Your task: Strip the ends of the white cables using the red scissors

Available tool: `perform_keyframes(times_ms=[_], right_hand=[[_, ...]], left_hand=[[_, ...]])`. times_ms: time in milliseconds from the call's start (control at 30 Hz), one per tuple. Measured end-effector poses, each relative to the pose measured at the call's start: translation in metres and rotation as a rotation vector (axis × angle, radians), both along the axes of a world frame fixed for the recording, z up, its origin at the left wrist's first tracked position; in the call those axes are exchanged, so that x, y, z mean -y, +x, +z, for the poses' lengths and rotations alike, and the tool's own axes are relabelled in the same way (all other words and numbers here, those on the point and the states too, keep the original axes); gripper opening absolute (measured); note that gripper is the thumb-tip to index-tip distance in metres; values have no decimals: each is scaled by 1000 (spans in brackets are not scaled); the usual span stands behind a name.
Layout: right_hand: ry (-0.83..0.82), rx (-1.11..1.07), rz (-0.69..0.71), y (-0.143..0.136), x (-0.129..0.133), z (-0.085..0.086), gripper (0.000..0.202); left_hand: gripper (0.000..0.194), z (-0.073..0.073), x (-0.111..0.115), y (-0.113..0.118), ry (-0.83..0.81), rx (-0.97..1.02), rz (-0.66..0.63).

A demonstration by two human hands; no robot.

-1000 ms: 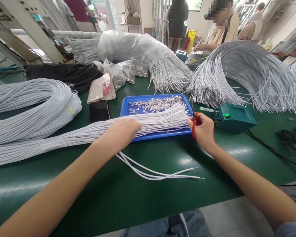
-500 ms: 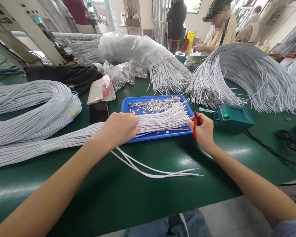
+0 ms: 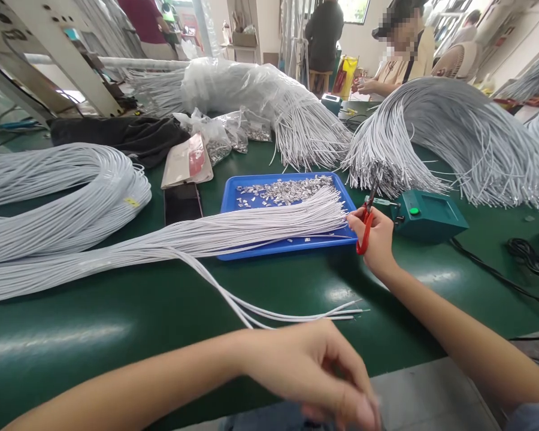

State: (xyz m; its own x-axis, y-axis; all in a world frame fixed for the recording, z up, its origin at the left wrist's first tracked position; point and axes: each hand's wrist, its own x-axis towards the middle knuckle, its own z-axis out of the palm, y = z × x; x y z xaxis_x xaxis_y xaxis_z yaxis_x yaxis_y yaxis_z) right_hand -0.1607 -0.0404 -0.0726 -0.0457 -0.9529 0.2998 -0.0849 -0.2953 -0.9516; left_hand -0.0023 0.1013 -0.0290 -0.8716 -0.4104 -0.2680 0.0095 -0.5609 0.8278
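My right hand is closed around red-handled scissors, their dark blades pointing up and away. Its fingertips are close to the cut ends of a bundle of white wires; whether they touch is unclear. The bundle lies across a blue tray that holds small silver metal pieces. My left hand is over the near table edge, away from the bundle. Its fingers are bent and smeared by motion. Several separate wires with bared ends lie between that hand and the tray.
A green device with a cord stands right of the tray. Coiled wires lie left, beside a phone and a worn booklet. Large wire bundles and bags of metal pieces are behind. A person sits opposite.
My left hand has let go of the wire bundle and moved down and right to the near table edge. My right hand has shifted slightly right, and the scissors have tilted.
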Motion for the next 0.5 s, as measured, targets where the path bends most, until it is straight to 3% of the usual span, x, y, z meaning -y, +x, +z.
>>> perform_keyframes(times_ms=[133, 167, 300, 500], right_hand=[[12, -7, 133, 6, -13, 5, 18], [21, -13, 169, 7, -16, 7, 17], [91, -42, 337, 11, -28, 14, 17], [196, -26, 526, 13, -38, 17, 25]], left_hand=[[28, -23, 29, 11, -36, 9, 609], [28, -28, 37, 16, -37, -11, 675], [32, -41, 56, 30, -94, 85, 785], [33, -49, 56, 28, -156, 122, 818]])
